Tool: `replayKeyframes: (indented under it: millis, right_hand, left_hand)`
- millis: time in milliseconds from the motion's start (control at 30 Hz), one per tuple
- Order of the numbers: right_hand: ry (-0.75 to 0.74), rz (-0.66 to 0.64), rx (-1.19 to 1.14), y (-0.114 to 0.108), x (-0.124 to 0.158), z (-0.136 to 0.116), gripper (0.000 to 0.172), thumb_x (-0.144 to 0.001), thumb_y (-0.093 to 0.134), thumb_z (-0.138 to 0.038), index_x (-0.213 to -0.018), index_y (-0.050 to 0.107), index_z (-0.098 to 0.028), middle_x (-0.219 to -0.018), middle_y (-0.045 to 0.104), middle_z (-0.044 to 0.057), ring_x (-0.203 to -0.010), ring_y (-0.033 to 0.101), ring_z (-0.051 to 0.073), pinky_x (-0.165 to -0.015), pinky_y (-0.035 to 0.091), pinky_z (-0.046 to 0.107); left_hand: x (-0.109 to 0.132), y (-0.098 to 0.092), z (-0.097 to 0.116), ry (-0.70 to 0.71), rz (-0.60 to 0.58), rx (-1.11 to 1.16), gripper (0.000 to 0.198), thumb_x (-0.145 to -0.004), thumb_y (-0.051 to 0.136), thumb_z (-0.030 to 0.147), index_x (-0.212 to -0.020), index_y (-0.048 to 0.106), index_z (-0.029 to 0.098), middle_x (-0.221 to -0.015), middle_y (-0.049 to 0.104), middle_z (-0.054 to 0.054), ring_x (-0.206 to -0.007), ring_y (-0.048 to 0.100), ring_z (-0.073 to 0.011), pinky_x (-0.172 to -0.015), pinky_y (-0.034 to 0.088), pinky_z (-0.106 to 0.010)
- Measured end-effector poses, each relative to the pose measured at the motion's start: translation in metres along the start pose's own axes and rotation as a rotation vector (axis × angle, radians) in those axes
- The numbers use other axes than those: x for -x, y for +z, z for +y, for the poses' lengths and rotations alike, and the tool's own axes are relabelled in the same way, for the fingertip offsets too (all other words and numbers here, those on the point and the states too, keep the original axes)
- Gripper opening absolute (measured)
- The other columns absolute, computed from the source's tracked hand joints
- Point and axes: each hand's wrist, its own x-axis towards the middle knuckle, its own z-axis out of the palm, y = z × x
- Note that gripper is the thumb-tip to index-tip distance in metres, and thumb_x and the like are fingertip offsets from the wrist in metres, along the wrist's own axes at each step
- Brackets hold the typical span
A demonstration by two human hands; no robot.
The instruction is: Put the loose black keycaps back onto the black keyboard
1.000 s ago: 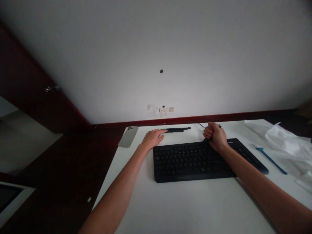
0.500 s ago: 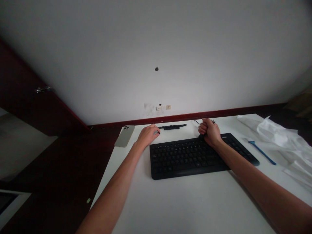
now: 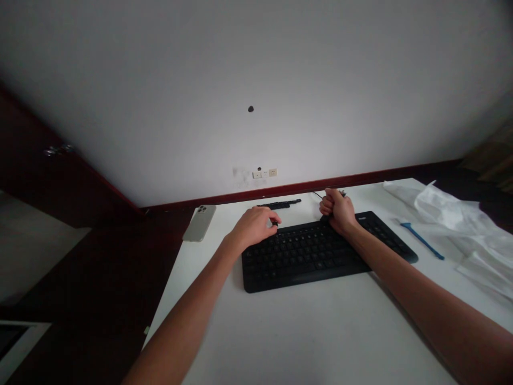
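Note:
A black keyboard (image 3: 304, 267) lies on the white table (image 3: 280, 331). My left hand (image 3: 256, 224) is over its upper left edge, thumb and forefinger closed on a small black keycap (image 3: 274, 223). My right hand (image 3: 337, 211) is a fist at the keyboard's top edge, right of the middle. It is wrapped around a dark object, mostly hidden by the fingers; a dark part shows below the fist and a small shiny end above it. Behind the left hand, loose black keycaps (image 3: 280, 205) lie in a row.
A phone (image 3: 199, 223) lies face down at the table's left edge. To the right of the keyboard are a blue stick-like tool (image 3: 422, 240) and crumpled white sheeting (image 3: 449, 211). A thin dark cable (image 3: 318, 194) runs behind the right hand. Wall sockets (image 3: 264, 174) are beyond the table.
My left hand has moved right with the keycap, from beside the keyboard to over its upper left edge. The right fist stays at the keyboard's top edge. The whole view has shifted slightly.

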Motion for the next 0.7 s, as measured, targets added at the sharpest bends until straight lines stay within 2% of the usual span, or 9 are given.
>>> replayKeyframes:
  millis: [133, 267, 467, 700]
  right_hand:
    - [-0.008, -0.007, 0.024, -0.001, 0.000, 0.001, 0.054, -0.079, 0.075, -0.035, -0.062, 0.025, -0.025, -0.052, 0.020, -0.010, -0.042, 0.020, 0.007, -0.033, 0.022, 0.022]
    - [-0.011, -0.010, 0.034, -0.001, 0.001, 0.001, 0.053, -0.079, 0.075, -0.035, -0.061, 0.026, -0.025, -0.052, 0.021, -0.010, -0.042, 0.021, 0.007, -0.033, 0.022, 0.023]
    - [-0.002, -0.002, 0.001, 0.000, 0.000, 0.001, 0.052, -0.078, 0.076, -0.032, -0.060, 0.028, -0.025, -0.051, 0.022, -0.010, -0.042, 0.020, 0.006, -0.033, 0.020, 0.022]
    - [0.001, 0.006, -0.008, 0.000, 0.000, 0.003, 0.052, -0.078, 0.077, -0.032, -0.060, 0.028, -0.025, -0.052, 0.022, -0.010, -0.043, 0.020, 0.006, -0.034, 0.020, 0.022]
  left_hand:
    - [0.004, 0.007, 0.018, 0.034, -0.064, 0.027, 0.017, -0.084, 0.072, 0.016, -0.096, 0.081, 0.025, -0.088, 0.076, -0.002, -0.075, 0.065, -0.0187, -0.080, 0.048, -0.033]
    - [0.004, 0.016, 0.022, 0.023, -0.068, 0.059, 0.016, -0.082, 0.078, 0.018, -0.096, 0.078, 0.026, -0.087, 0.076, 0.000, -0.074, 0.066, -0.0182, -0.072, 0.045, -0.031]
    - [0.004, 0.022, 0.022, 0.017, -0.099, -0.062, 0.007, -0.084, 0.079, 0.019, -0.086, 0.078, 0.026, -0.087, 0.078, -0.002, -0.081, 0.068, -0.0214, -0.076, 0.046, -0.033]
    - [0.004, 0.021, 0.024, -0.004, -0.111, -0.082, 0.005, -0.085, 0.079, 0.020, -0.085, 0.081, 0.024, -0.087, 0.079, -0.005, -0.082, 0.070, -0.0231, -0.078, 0.049, -0.035]
